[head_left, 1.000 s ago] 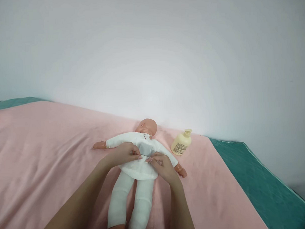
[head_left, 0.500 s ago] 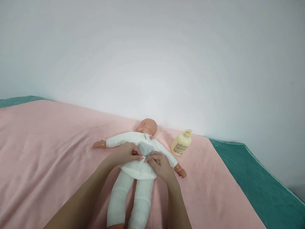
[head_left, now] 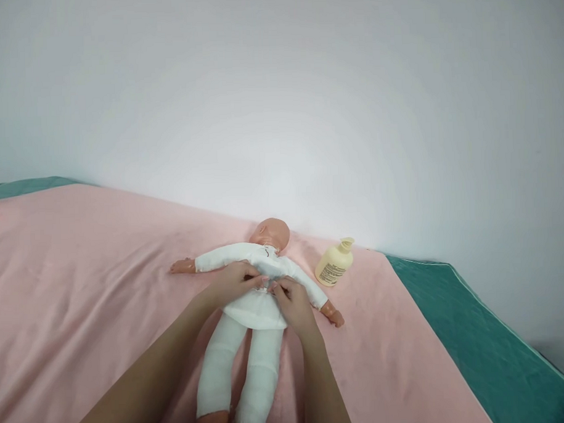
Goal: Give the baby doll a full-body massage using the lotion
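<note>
A baby doll [head_left: 263,348] in white cloth clothing lies on its back, its head toward the wall and its arms spread wide. My left hand [head_left: 236,284] and my right hand [head_left: 292,297] meet over the doll's waist, fingertips almost touching. Thumb and forefinger of each hand are pinched together at the gathered waist of the white garment [head_left: 255,312]. What looks like a thin string there is mostly hidden by my fingers. Just above them, a pale grey-blue patch [head_left: 267,267] shows on the doll's chest.
To the right of the doll stands a pale yellow pump bottle [head_left: 334,264] with printed text. A creased pink sheet [head_left: 103,261] lies under everything, with green cloth [head_left: 480,315] showing past its right edge. A plain white wall [head_left: 278,100] rises behind.
Both hands have drawn slightly closer together and up over the waist, covering more of the grey-blue patch. The doll and bottle stay in place.
</note>
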`<state>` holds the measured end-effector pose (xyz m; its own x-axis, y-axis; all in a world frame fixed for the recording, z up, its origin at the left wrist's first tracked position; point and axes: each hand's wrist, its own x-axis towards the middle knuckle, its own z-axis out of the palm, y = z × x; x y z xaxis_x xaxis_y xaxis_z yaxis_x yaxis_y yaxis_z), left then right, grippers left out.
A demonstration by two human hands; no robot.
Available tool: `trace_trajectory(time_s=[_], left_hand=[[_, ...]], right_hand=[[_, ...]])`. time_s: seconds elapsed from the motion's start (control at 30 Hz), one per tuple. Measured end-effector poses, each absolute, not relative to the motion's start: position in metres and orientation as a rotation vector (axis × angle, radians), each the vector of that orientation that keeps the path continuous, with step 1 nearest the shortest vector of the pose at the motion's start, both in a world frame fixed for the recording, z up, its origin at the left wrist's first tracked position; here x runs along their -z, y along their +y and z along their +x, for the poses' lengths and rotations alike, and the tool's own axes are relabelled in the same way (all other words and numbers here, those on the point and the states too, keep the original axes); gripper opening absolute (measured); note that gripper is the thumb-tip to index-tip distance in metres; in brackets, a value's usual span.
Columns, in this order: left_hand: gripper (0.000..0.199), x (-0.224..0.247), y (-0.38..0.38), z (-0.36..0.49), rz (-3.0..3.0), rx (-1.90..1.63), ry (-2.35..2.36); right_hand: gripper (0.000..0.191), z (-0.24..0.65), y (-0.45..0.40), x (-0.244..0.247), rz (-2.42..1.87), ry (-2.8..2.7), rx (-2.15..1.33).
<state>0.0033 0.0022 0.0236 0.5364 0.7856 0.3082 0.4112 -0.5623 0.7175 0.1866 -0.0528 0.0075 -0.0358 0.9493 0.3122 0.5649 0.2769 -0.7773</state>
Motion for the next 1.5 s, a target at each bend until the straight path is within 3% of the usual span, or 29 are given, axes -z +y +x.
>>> trace_trajectory(time_s=[0.3, 0.8, 1.0, 1.5], left_hand=[[0.029, -0.003, 0.016, 0.008, 2.203, -1.232, 0.860], [0.025, 0.000, 0.016, 0.014, 2.356, -1.120, 0.973], [0.027, 0.013, 0.023, 0.013, 2.408, -1.172, 1.006], [0.033, 0.006, 0.015, 0.014, 2.483, -1.057, 1.076]], right_hand=[[0.020, 0.182, -0.039, 0.005, -1.309, -1.487, -0.281], [0.029, 0.178, -0.013, 0.004, -1.492, -1.686, -0.201], [0.020, 0.173, -0.019, 0.005, -1.375, -1.629, -0.153], [0.026, 0.174, -0.016, 0.010, -1.354, -1.720, -0.248]])
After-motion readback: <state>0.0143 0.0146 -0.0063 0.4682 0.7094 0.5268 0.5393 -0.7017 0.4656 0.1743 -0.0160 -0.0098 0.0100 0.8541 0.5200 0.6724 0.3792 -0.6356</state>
